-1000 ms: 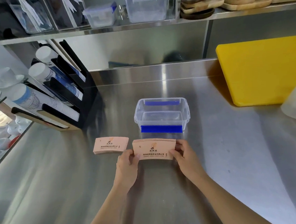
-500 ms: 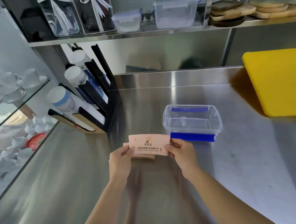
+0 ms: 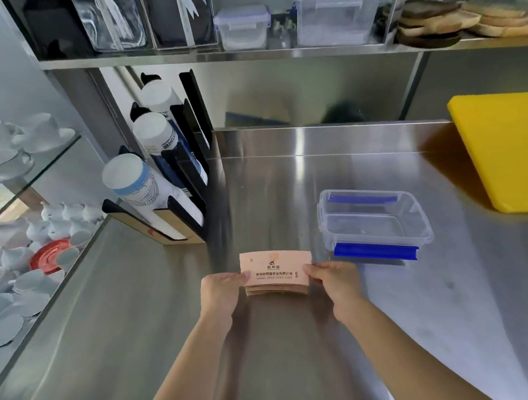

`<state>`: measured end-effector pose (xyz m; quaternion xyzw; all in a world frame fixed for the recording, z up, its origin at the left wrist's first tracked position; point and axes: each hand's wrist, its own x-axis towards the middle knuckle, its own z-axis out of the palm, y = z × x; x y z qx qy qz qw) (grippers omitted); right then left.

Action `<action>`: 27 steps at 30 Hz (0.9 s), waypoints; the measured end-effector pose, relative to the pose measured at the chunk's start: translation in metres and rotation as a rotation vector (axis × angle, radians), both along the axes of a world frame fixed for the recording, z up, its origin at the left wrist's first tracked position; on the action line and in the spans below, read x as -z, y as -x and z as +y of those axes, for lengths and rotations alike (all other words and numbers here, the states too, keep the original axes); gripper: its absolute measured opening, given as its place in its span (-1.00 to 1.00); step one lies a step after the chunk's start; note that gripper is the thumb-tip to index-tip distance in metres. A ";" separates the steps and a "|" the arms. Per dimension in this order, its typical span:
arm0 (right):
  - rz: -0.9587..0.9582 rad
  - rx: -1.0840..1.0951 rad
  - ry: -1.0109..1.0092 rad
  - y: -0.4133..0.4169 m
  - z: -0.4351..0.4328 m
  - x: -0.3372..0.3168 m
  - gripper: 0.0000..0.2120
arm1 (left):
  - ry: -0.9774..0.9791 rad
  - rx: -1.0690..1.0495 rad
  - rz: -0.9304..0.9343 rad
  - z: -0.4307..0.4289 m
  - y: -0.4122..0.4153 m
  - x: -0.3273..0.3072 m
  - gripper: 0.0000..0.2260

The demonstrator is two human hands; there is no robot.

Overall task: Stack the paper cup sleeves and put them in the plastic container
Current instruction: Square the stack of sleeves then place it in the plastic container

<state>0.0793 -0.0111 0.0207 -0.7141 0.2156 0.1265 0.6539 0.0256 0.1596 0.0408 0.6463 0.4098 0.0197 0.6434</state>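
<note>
A stack of flat pink paper cup sleeves (image 3: pixel 274 268) with dark printed text lies on the steel counter. My left hand (image 3: pixel 221 290) pinches its left end and my right hand (image 3: pixel 332 279) pinches its right end. The sleeves sit in one pile, with brown edges showing along the near side. The clear plastic container (image 3: pixel 418 218), with blue clips and no lid, stands just right of and beyond the stack. Nothing is inside it.
A black cup dispenser rack (image 3: pixel 175 186) holding white paper cups stands at the left back. A yellow cutting board (image 3: pixel 507 154) leans at the right. A glass case of white crockery (image 3: pixel 26 233) borders the counter's left edge. A shelf (image 3: pixel 247 54) above carries boxes and wooden trays.
Both hands carried the right pile of sleeves leftwards and set it on top of the left pile, making one stack. The camera view shifted left.
</note>
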 end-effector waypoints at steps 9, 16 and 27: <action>0.044 0.004 -0.008 0.002 0.005 0.016 -0.93 | 0.049 0.010 0.122 0.010 -0.009 0.021 -0.89; 0.092 -0.058 0.120 0.000 0.001 0.023 -0.83 | 0.042 0.122 0.154 0.019 -0.016 0.027 -0.76; 0.150 -0.205 0.338 -0.016 0.012 0.023 -0.48 | -0.194 0.541 0.247 0.014 -0.048 0.017 -0.74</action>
